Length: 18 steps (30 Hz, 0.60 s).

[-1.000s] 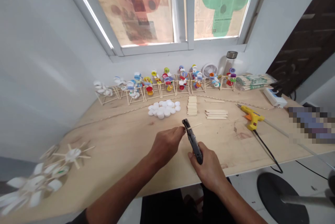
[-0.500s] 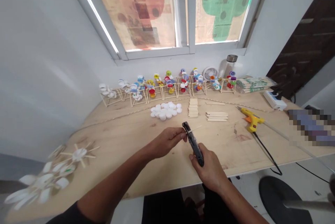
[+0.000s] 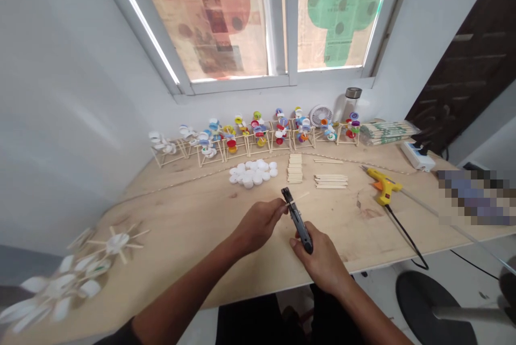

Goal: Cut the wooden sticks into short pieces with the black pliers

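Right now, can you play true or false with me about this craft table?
1. The right hand holds black cutters. True.
2. The left hand holds a spoon. False: it pinches a thin wooden stick at the cutters' tip.
3. The yellow glue gun lies on the table, untouched. True.
4. The pile of caps is red. False: those caps are white.
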{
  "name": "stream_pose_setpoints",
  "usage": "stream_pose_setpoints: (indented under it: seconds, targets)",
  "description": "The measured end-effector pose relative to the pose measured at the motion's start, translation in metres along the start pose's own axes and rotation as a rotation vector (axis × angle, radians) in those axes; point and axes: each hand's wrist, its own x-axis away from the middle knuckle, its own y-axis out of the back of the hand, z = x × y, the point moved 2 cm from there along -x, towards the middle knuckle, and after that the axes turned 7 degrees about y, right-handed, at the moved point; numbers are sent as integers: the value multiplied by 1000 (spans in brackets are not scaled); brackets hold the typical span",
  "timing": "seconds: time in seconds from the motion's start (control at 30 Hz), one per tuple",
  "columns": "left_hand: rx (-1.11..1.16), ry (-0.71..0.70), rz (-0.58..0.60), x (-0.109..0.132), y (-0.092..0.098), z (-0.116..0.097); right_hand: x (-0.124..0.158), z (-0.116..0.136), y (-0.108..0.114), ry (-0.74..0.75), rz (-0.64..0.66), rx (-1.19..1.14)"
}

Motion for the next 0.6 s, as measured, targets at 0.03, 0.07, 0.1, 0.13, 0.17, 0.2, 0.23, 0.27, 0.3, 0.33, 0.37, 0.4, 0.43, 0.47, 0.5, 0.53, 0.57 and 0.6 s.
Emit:
stream_pose_setpoints:
  seconds: [0.03, 0.07, 0.1, 0.13, 0.17, 0.2, 0.23, 0.27, 0.3, 0.33, 0.37, 0.4, 0.43, 0.47, 0.5, 0.53, 0.57, 0.6]
  targets:
    - [75, -4, 48, -2, 4, 0, 0, 0, 1, 4, 5, -5]
    - [136, -10, 92, -5, 8, 0, 0, 0, 1, 8, 5, -6]
    - [181, -15, 134, -7, 12, 0, -1, -1, 1, 11, 3, -4]
    - [211, -21, 172, -9, 14, 0, -1, -2, 0, 14, -1, 0]
    - [228, -27, 202, -11, 15, 1, -2, -4, -1, 15, -8, 5]
    - [233, -34, 218, -12, 16, 1, -2, -5, -2, 12, -16, 11]
    - [227, -39, 217, -13, 14, 2, -3, -6, -3, 7, -25, 15]
    - [204, -39, 197, -12, 12, 2, -4, -8, -4, 1, -32, 15]
    - [156, -28, 156, -12, 9, 3, -4, -8, -5, -6, -35, 11]
    - [83, -10, 97, -11, 5, 4, -5, -9, -6, -14, -38, 5]
    - [-19, 15, 28, -10, 0, 4, -6, -10, -6, -21, -39, -4]
    - [-140, 39, -48, -8, -4, 5, -7, -10, -6, -25, -39, -15]
    - [-250, 36, -102, -7, -8, 5, -8, -10, -5, -29, -40, -26]
    - [-339, 24, -139, -6, -12, 5, -9, -10, -5, -34, -41, -37]
    - [-399, 5, -157, -6, -14, 5, -9, -11, -4, -38, -39, -47]
    - [-430, -13, -156, -7, -16, 5, -10, -11, -4, -41, -34, -57]
    - [-436, -20, -144, -8, -16, 5, -11, -11, -3, -45, -25, -67]
    - [-422, -16, -123, -10, -15, 6, -11, -12, -3, -50, -15, -75]
